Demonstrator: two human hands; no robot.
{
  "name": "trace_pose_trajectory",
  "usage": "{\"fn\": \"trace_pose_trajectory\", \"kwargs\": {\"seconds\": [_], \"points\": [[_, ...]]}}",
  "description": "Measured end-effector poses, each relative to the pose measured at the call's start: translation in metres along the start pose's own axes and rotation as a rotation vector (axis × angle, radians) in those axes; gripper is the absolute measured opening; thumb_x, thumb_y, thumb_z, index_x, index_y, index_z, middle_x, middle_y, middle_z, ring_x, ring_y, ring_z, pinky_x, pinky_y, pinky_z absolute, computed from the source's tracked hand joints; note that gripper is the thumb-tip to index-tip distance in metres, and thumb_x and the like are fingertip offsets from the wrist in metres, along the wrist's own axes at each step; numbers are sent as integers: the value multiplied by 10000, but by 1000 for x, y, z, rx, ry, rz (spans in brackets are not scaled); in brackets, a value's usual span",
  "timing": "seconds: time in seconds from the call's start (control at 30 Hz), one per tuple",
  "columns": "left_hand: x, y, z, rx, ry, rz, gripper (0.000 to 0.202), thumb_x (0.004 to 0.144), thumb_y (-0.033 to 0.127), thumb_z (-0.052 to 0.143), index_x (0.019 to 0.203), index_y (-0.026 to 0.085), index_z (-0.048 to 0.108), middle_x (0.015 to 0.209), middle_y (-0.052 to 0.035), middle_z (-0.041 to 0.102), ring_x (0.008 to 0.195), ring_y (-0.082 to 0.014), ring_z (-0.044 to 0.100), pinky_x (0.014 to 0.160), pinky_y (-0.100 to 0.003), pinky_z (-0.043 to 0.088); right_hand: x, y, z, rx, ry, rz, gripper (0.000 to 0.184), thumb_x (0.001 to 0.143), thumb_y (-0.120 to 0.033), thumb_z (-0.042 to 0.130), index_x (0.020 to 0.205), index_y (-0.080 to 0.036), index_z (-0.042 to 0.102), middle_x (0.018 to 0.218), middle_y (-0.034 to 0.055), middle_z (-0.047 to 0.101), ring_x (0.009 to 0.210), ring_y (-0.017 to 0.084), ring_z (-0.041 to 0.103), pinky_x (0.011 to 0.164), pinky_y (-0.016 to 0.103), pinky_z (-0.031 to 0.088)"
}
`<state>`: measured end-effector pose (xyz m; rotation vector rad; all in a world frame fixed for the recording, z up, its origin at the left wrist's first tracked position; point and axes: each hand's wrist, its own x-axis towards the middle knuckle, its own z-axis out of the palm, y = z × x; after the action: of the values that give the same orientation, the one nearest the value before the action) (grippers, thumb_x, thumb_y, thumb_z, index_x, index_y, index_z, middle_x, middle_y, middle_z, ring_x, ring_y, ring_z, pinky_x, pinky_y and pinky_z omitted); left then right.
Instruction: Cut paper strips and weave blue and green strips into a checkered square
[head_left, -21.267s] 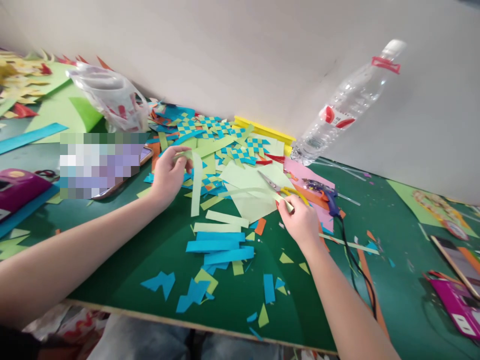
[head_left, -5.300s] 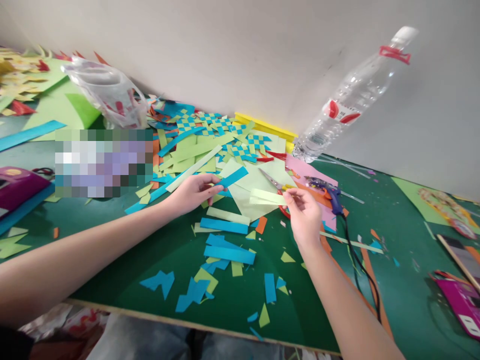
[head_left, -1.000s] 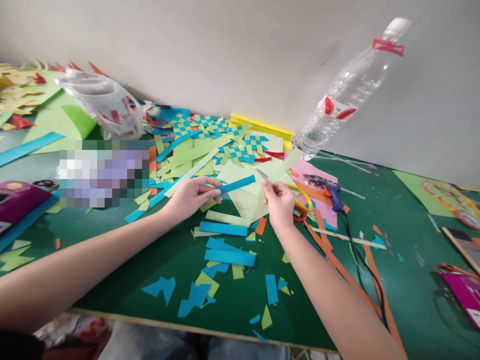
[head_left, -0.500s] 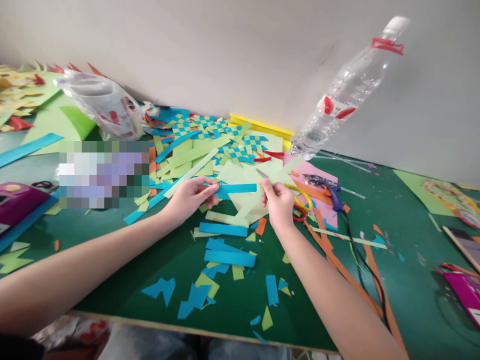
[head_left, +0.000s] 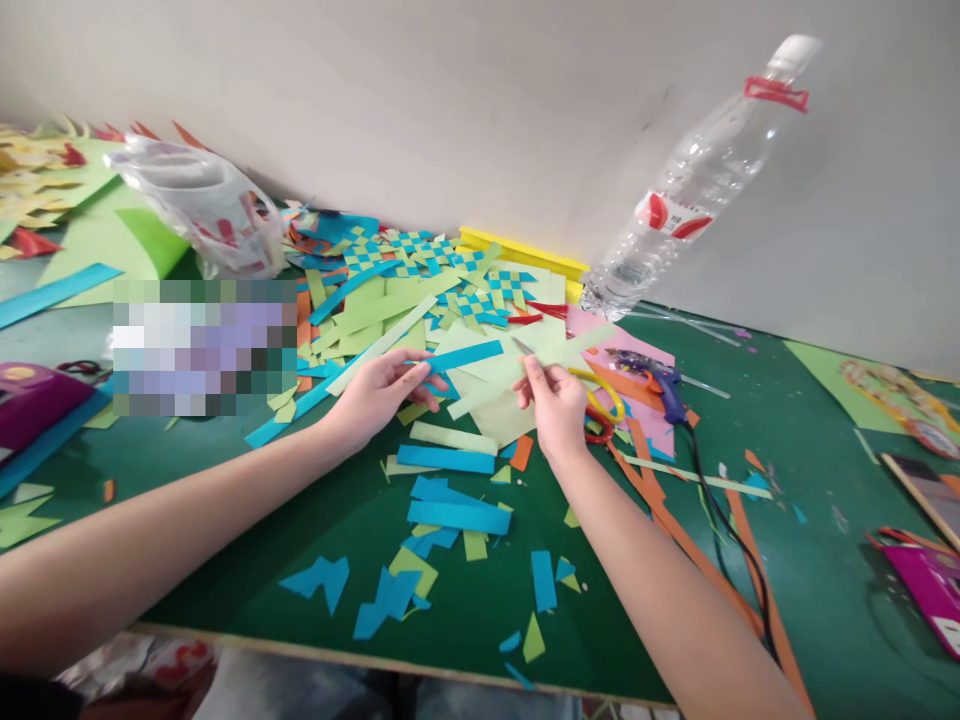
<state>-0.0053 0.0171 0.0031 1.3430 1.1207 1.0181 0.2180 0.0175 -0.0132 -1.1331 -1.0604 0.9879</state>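
My left hand (head_left: 386, 390) pinches a blue paper strip (head_left: 472, 355) between thumb and fingers, its free end pointing right and slightly up. Another bit of blue shows just under that strip. In my right hand (head_left: 553, 395), closed with thumb against fingers, is a pale green paper strip (head_left: 487, 388) that slants down to the left. Behind this hand are scissors with yellow and red handles (head_left: 606, 398); their blade tip peeks out above the thumb, and the hand hides their middle. Pale green paper (head_left: 517, 425) lies underneath.
Woven blue-green paper pieces (head_left: 427, 255) lie at the back. A clear bottle (head_left: 682, 200) leans by the wall, near a blue glue gun (head_left: 664, 390) with a black cord. Left stands a bagged cup (head_left: 214, 215). Blue scraps (head_left: 459, 517) lie near the front edge.
The blue strip in my left hand has tilted, its free end rising. The pale green strip in my right hand has swung to a flatter slant toward the left hand.
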Motion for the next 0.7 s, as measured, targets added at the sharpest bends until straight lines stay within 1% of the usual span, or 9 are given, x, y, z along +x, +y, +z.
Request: {"fn": "trace_pose_trajectory", "kwargs": {"seconds": [0.1,0.2,0.37,0.53,0.7], "points": [[0,0,0,-20,-16,-6,394,861,489,590,1074,159,561,910,-77,726,655,-164,690,700,-322,547,0,1,0,5,-14,7,331,779,-495,677,844,-170,693,630,1,671,444,61,498,461,211,418],[0,-1,0,-45,-16,-12,396,858,494,594,1062,157,561,887,-70,724,673,-166,692,715,-320,546,1,2,0,9,-41,17,309,781,-468,688,870,-172,696,655,-1,679,453,57,500,476,206,430],[-1,1,1,-50,4,-22,406,839,500,612,1048,156,565,854,-62,725,662,-160,680,706,-311,539,2,2,-1,-21,-61,30,326,806,-489,651,886,-175,687,681,4,689,467,68,509,489,216,442],[-1,1,0,-50,13,-13,405,821,504,632,1028,159,580,822,-49,720,662,-155,670,712,-310,535,1,2,-1,-46,-69,22,334,815,-507,631,782,-176,664,690,16,694,470,75,511,485,224,433],[0,-1,0,-19,23,-17,404,825,509,623,1028,162,586,821,-49,726,686,-156,670,720,-304,534,1,1,-1,-65,-82,16,337,823,-493,631,724,-172,662,626,7,666,477,77,508,500,220,428]]}}
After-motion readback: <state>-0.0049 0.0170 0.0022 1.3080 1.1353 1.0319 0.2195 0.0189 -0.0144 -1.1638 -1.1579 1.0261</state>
